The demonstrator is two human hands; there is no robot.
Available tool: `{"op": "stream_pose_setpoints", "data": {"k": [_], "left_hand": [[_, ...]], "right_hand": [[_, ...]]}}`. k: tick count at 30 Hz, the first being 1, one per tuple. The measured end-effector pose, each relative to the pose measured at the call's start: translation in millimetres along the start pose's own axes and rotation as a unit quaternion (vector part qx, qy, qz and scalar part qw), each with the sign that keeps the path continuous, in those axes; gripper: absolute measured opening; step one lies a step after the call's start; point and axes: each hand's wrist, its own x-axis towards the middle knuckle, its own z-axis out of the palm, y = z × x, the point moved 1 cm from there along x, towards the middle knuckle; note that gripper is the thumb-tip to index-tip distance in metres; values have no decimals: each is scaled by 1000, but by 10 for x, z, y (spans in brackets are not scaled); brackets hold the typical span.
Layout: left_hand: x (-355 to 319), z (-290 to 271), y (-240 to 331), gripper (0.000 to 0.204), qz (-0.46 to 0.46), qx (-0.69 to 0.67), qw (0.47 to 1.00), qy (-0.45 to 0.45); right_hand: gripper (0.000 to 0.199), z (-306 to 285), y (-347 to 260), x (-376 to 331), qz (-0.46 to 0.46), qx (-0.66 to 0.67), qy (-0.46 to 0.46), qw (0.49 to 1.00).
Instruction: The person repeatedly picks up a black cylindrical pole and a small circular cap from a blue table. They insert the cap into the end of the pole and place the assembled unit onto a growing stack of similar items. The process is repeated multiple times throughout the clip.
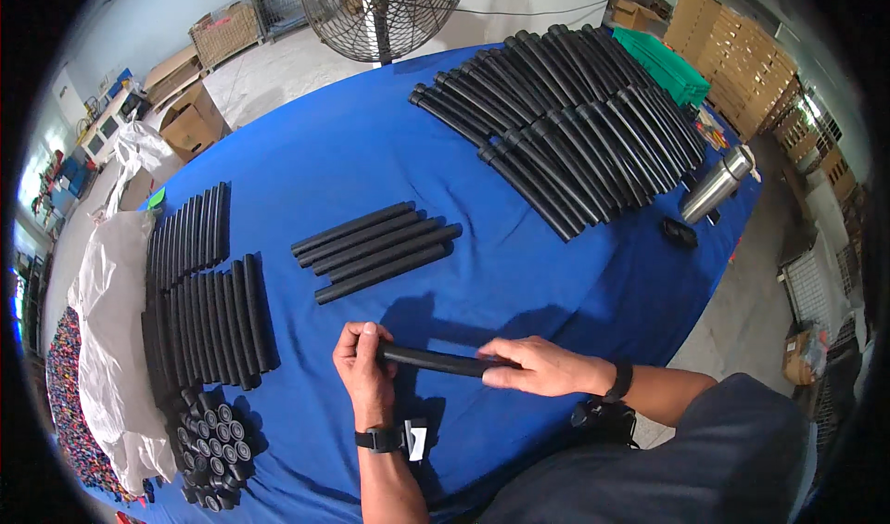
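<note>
From where I stand, the person has a straight, matt-black cylindrical tube (434,359) up in front of them, just over the near side of a table draped in blue cloth (297,144). The left hand (363,362) is closed around the tube's left end, thumb uppermost; the right hand (530,366) grips the other end between thumb and fingers, its tip hidden in the grasp. The tube's long axis runs crosswise from one hand to the other, dipping slightly toward the right.

Beyond the left hand, the nearer of the two, a small group of loose black tubes (378,245) lies side by side, slanting up and away to the right. Left of that hand, toward the near edge, sits a heap of short, round black caps (216,447), with close-packed rows of black tubes (209,329) just past it. Far off to the right, well apart from both hands, spreads a broad array of long black tubes with thicker collared ends (556,125), near a brushed-steel bottle (716,188).
</note>
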Motion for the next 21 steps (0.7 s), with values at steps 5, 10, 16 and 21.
{"op": "stream_pose_setpoints", "data": {"k": [5,10,16,21], "left_hand": [[1,-13,-12,21,8,10,1000,1],[-5,-5,-8,20,7,26,1000,1],[-10,29,12,21,0,28,1000,8],[-14,-2,18,23,-1,11,1000,-1]], "right_hand": [[41,-25,-23,11,-52,-69,32,996],[44,-134,-142,37,112,15,-92,989],[37,-8,-40,-6,-84,-74,53,992],[39,-127,-181,10,111,40,-82,990]]}}
